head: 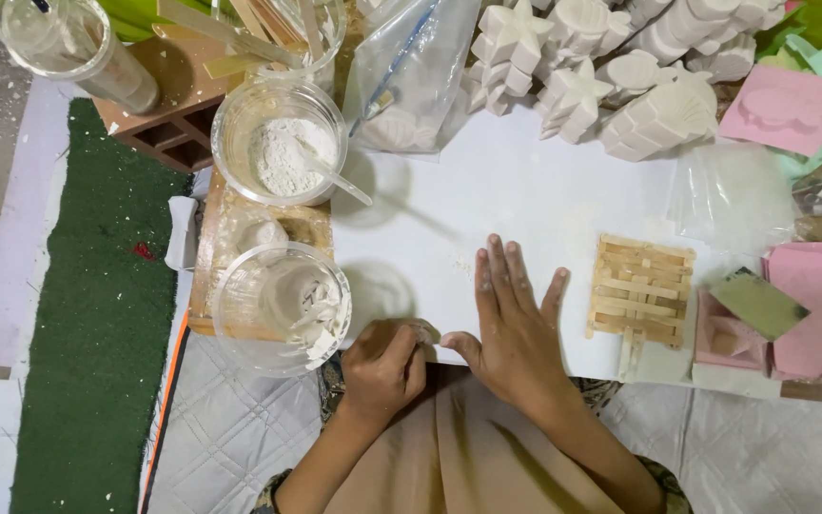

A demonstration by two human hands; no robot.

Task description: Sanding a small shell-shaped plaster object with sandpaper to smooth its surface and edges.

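Observation:
My right hand lies flat, fingers spread, on a white board near its front edge. My left hand is curled into a fist at the board's near edge, its thumb close to my right thumb; whether it pinches something small I cannot tell. A clear bowl with white paste stands just left of my left hand. To the right of my right hand lies a small raft of wooden sticks.
A clear bowl of white powder with a spoon stands behind the paste bowl. White cast shapes are piled at the back, with a plastic bag and brush. Pink moulds and a scraper lie right. Green mat left.

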